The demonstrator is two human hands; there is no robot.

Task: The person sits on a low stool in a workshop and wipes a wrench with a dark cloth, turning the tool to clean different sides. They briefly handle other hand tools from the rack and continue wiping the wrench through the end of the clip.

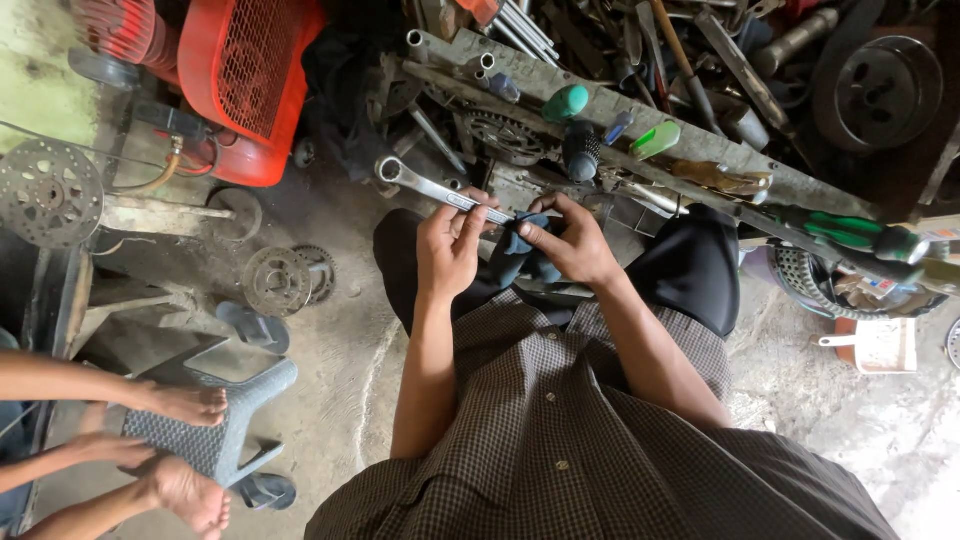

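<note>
Your left hand [450, 245] is pinching the wrench [440, 190] mid-frame, your right hand [570, 240] fingers clamped on the blue rag [520, 245]. I'd keep that pinch firm and wipe along the shaft.

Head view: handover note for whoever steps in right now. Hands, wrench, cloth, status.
Left hand: fingers grip the silver wrench near mid-shaft, ring end pointing up-left.
Right hand: presses a dark blue cloth against the wrench's other end.
Both are held over the lap, in front of the cluttered tool pile.
Done: wrench picked up, cloth on it.
Left: how clean the covered end is cannot be seen; the ring end is not under the cloth.
Another person's feet rest on a grey stool at left.
</note>
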